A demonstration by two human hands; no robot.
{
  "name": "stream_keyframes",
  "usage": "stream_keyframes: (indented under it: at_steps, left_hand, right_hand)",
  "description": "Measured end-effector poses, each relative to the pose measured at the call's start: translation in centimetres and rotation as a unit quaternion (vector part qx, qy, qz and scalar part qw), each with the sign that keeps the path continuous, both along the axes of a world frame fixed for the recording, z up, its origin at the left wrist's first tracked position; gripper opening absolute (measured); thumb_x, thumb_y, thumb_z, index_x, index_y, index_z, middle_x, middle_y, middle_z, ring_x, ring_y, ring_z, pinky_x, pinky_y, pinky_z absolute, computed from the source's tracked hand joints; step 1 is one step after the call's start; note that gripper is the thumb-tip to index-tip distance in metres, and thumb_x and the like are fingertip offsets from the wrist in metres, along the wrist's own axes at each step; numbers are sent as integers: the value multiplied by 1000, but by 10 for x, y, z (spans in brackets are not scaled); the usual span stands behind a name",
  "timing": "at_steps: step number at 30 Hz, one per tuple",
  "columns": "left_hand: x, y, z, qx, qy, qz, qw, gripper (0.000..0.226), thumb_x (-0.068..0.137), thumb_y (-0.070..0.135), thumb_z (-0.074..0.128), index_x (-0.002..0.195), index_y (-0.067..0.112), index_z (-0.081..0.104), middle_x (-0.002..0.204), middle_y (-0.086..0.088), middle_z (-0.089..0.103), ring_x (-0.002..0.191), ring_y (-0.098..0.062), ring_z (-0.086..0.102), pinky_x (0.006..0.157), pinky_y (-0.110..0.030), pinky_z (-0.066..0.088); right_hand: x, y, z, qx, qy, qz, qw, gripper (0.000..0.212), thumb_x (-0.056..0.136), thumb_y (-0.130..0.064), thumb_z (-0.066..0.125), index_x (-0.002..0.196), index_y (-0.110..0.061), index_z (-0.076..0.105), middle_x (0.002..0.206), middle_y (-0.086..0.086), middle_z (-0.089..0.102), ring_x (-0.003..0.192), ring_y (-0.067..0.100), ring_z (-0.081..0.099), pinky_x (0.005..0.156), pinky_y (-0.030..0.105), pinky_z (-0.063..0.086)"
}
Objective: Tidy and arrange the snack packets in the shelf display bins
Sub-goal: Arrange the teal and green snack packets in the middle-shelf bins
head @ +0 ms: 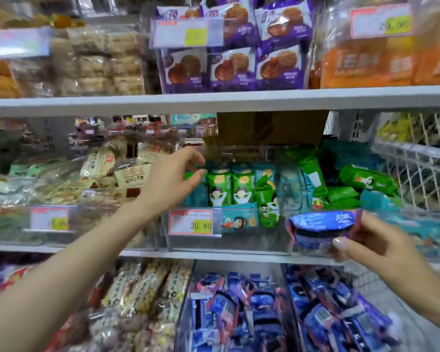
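My left hand [174, 177] reaches into the middle clear bin [229, 243] on the centre shelf, fingers curled over the top of a green snack packet [192, 177] at the bin's left end. More green and teal packets [241, 189] stand upright in a row beside it. My right hand [371, 243] holds a blue packet [320, 231] in front of the shelf, at the bin's right corner, thumb pressed on its lower edge. Matching blue packets [239, 308] fill the bins on the shelf below.
Beige packets [99, 174] lie in the bin to the left. Loose green and teal packets [353, 184] pile up to the right, next to a wire basket [417, 168]. Purple biscuit packets [231, 64] stand on the top shelf. A price tag [191, 222] hangs on the middle bin.
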State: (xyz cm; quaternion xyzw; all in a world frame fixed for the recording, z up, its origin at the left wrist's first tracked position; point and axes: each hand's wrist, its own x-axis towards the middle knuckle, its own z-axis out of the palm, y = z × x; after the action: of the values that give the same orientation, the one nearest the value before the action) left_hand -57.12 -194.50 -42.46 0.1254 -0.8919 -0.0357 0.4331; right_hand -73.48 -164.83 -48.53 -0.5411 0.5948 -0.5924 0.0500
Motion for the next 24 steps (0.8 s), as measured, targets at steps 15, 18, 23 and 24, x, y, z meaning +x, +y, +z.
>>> stream_keyframes:
  at_steps: [15,18,23,24]
  left_hand:
    - [2,7,-31,-51,-5,97,994,12,90,15,57,99,13,64,97,-1,69,84,-23,63,80,-35,40]
    - [3,8,-31,-55,-12,96,994,10,90,14,58,98,13,64,94,0,69,77,-23,63,80,-35,40]
    - [0,11,-34,-16,13,64,998,11,88,10,59,99,14,60,91,5,65,73,-14,57,65,-28,38]
    - [-2,12,-35,6,21,42,999,13,87,9,60,99,14,59,92,5,64,75,-12,57,65,-28,41]
  right_hand:
    - [-30,-73,-154,259,60,-139,954,43,85,-35,67,125,-27,52,111,-12,53,107,7,50,89,19,40]
    - [-20,-63,-146,245,37,-115,962,31,87,-21,66,111,-35,54,112,-6,60,92,5,56,75,8,40]
    - [9,-23,-110,166,88,-46,981,28,89,-23,61,103,-47,57,99,-12,63,79,9,57,68,17,47]
    - [13,-15,-100,131,98,-40,986,24,88,-25,60,102,-45,61,97,-12,64,77,9,58,67,18,47]
